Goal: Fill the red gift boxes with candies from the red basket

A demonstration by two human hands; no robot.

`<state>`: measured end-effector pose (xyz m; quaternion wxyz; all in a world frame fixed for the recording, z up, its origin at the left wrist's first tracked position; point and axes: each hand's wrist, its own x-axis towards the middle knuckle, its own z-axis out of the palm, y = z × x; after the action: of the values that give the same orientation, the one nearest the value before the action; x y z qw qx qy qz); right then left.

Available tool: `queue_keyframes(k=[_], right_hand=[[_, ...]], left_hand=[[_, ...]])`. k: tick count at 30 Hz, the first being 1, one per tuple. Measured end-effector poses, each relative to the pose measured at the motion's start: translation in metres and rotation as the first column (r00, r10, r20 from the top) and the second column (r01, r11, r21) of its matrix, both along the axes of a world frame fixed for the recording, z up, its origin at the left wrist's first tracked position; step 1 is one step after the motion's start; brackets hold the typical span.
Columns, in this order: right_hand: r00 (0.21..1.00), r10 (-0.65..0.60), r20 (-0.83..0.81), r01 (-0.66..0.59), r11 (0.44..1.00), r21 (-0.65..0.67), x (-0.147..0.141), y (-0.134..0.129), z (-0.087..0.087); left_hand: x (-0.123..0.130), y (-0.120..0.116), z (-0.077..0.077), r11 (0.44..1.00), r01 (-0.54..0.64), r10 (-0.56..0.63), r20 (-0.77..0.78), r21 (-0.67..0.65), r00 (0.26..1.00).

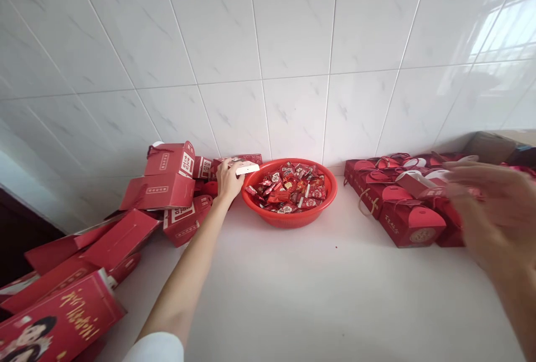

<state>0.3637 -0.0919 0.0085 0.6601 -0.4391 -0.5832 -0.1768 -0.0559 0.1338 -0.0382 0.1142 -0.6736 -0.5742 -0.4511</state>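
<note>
Tiled wall point(293, 27) behind; left hand point(229, 179) pinches a box point(248, 169), white edge running left-right; right hand point(494, 205) blurred, part-open, hold unclear.

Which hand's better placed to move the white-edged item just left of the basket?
Left, likely: the left hand is at the white-edged item, beside the red basket. The right hand, blurred, is well across, by the red boxes on the right.

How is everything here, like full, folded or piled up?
Basket: upright, well filled.
Sweets: wrapped, heaped loosely in the basket.
Boxes on the left: piled up, some tilted.
Gold-circle box: upright, top folded over.
White-edged box: held in the left hand.
Right hand: blurred; can't tell if it's holding anything.
</note>
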Motion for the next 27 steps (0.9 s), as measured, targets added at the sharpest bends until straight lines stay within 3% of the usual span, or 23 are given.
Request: queue_keyframes(k=[2, 5, 8, 11, 14, 16, 19, 21, 25, 27], right_hand=[[0.982, 0.171, 0.085, -0.167, 0.984, -0.056, -0.023, 0.008, 0.0], [0.892, 0.382, 0.243, -0.337, 0.919, -0.206, -0.061, 0.02, -0.001], [0.809, 0.519, 0.276, -0.442, 0.847, -0.296, -0.09, 0.027, -0.005], [0.782, 0.581, 0.227, -0.499, 0.801, -0.332, -0.103, 0.036, -0.008], [0.802, 0.586, 0.117, -0.521, 0.781, -0.345, -0.109, 0.046, -0.008], [0.81, 0.587, 0.0, -0.552, 0.761, -0.34, -0.113, 0.051, -0.004], [0.79, 0.591, -0.164, -0.607, 0.714, -0.348, -0.12, 0.055, 0.002], [0.751, 0.621, -0.224, -0.649, 0.635, -0.419, -0.121, 0.056, 0.007], [0.606, 0.739, -0.296, -0.715, 0.342, -0.61, -0.116, 0.054, 0.01], [0.535, 0.771, -0.346, -0.744, 0.235, -0.626, -0.112, 0.051, 0.009]], left_hand=[[0.002, 0.0, 0.0, 1.0, 0.001, -0.001, 0.02, 0.019, 1.0], [0.006, -0.004, 0.003, 0.997, 0.009, -0.013, 0.056, 0.073, 0.998], [0.009, -0.014, 0.013, 0.988, 0.013, -0.028, 0.098, 0.156, 0.995], [0.014, -0.033, 0.03, 0.959, 0.025, -0.082, 0.192, 0.283, 0.978], [0.026, -0.063, 0.052, 0.9, 0.183, -0.335, 0.36, 0.395, 0.871], [0.038, -0.087, 0.064, 0.87, 0.362, -0.476, 0.38, 0.333, 0.793], [0.056, -0.123, 0.074, 0.832, 0.531, -0.548, 0.386, 0.161, 0.742], [0.064, -0.14, 0.075, 0.762, 0.646, -0.606, 0.397, 0.041, 0.69], [0.067, -0.155, 0.073, 0.649, 0.757, -0.664, 0.43, -0.077, 0.612], [0.064, -0.159, 0.072, 0.609, 0.783, -0.679, 0.427, -0.127, 0.597]])
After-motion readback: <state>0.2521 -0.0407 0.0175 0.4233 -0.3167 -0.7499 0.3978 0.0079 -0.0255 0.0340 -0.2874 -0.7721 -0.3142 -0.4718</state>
